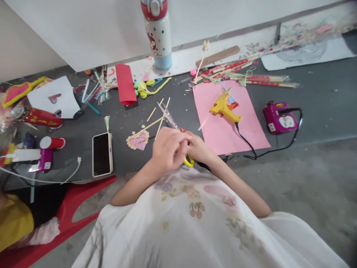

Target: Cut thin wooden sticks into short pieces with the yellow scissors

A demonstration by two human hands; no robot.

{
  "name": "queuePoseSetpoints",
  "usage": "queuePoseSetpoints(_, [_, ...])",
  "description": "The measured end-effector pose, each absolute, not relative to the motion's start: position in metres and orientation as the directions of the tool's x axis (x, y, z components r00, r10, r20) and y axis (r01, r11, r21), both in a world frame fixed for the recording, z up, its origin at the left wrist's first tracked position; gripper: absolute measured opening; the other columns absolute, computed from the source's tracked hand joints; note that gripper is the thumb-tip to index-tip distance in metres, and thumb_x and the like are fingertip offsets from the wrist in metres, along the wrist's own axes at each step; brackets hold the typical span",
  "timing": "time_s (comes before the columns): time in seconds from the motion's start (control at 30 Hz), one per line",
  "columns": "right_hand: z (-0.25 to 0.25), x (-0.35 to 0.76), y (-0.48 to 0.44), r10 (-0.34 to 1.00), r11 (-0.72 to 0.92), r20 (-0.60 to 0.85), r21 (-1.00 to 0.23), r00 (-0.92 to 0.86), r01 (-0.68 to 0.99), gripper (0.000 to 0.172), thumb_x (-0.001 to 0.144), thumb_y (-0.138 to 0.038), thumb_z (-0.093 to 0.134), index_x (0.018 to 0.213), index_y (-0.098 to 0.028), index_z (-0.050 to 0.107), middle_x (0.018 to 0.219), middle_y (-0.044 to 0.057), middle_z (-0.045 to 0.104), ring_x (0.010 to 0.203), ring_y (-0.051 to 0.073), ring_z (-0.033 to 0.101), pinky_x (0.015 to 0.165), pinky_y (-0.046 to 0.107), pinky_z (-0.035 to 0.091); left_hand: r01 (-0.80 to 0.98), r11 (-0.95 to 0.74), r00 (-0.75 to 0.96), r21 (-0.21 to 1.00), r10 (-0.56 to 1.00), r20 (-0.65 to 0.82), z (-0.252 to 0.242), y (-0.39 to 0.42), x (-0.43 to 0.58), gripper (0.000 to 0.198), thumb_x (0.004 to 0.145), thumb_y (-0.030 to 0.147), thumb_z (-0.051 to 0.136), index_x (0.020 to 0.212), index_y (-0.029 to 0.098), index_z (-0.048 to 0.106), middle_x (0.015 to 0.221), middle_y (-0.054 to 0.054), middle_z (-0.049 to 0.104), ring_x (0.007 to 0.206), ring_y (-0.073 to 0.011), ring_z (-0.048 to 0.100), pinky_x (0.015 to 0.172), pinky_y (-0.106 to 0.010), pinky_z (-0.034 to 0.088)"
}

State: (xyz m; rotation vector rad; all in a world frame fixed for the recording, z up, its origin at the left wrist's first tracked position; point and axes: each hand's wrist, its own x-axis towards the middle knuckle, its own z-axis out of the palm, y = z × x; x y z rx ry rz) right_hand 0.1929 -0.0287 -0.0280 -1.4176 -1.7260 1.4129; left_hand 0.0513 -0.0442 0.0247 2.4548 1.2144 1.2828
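Note:
My left hand [169,149] and my right hand [198,147] are closed together around the handles of a pair of scissors [170,118]. One yellow handle loop shows below my fingers; the rest of the grip is hidden. The blades point away to the upper left, over thin wooden sticks [150,126] lying on the table. Whether a stick sits between the blades I cannot tell. Just left of my hands lies a pink heart [138,141] edged with small pale pieces, with one stick reaching its top.
A yellow glue gun [223,106] rests on pink paper [202,100], its cord running to a purple power block [280,118]. A phone [102,154], red paper [125,83] and a bottle [158,37] stand or lie around. A person's yellow sleeve [16,219] is at lower left, near a red chair [65,212].

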Motion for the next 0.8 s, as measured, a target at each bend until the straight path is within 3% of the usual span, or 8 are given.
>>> queuePoseSetpoints(0.1, [-0.02,0.198,-0.033,0.909,-0.092,-0.241,-0.912,-0.341,0.4,0.025,0.078,-0.044,0.055,0.08,-0.02,0.048,0.062,-0.006,0.048,0.055,0.01,0.043,0.053,0.024,0.034,0.811,-0.459,0.095,0.362,0.714,0.693,0.021,-0.04,0.026,0.014,0.089,0.018,0.046,0.099,0.021,0.057,0.089,-0.004,0.063,0.088,-0.0171,0.058,0.084,-0.035,0.044])
queuePoseSetpoints(0.2, [-0.013,0.204,-0.038,0.903,-0.029,-0.198,-0.914,-0.382,0.404,0.023,0.079,-0.041,0.055,0.082,-0.02,0.047,0.064,-0.006,0.046,0.056,0.009,0.042,0.054,0.023,0.034,0.915,-0.298,0.064,0.27,0.771,0.634,0.01,-0.035,0.01,0.021,0.091,0.025,0.047,0.107,0.019,0.058,0.103,-0.009,0.063,0.101,-0.0205,0.057,0.09,-0.036,0.043])
queuePoseSetpoints(0.3, [-0.007,0.207,-0.041,0.899,0.019,-0.163,-0.913,-0.407,0.407,0.024,0.078,-0.041,0.057,0.084,-0.02,0.046,0.066,-0.006,0.044,0.057,0.009,0.043,0.056,0.024,0.036,0.909,-0.339,0.155,0.243,0.815,0.559,0.002,-0.033,0.006,0.021,0.094,0.025,0.044,0.107,0.019,0.059,0.093,-0.006,0.067,0.088,-0.0161,0.062,0.079,-0.029,0.046])
queuePoseSetpoints(0.5, [0.002,0.212,-0.044,0.904,0.058,-0.136,-0.9,-0.404,0.431,0.026,0.075,-0.039,0.062,0.082,-0.021,0.043,0.069,-0.005,0.046,0.061,0.011,0.045,0.059,0.025,0.038,0.854,-0.453,0.235,0.255,0.774,0.588,0.0,-0.035,0.005,0.022,0.089,0.014,0.042,0.097,0.02,0.061,0.075,-0.001,0.065,0.071,-0.0124,0.062,0.065,-0.023,0.045])
queuePoseSetpoints(0.8, [0.005,0.217,-0.048,0.896,0.109,-0.121,-0.873,-0.427,0.475,0.039,0.076,-0.053,0.062,0.088,-0.022,0.042,0.07,-0.005,0.047,0.06,0.011,0.045,0.057,0.025,0.036,0.807,-0.519,0.323,0.282,0.787,0.526,0.012,-0.033,0.003,0.018,0.086,0.01,0.043,0.077,0.021,0.055,0.076,0.001,0.066,0.071,-0.0112,0.063,0.065,-0.021,0.046])
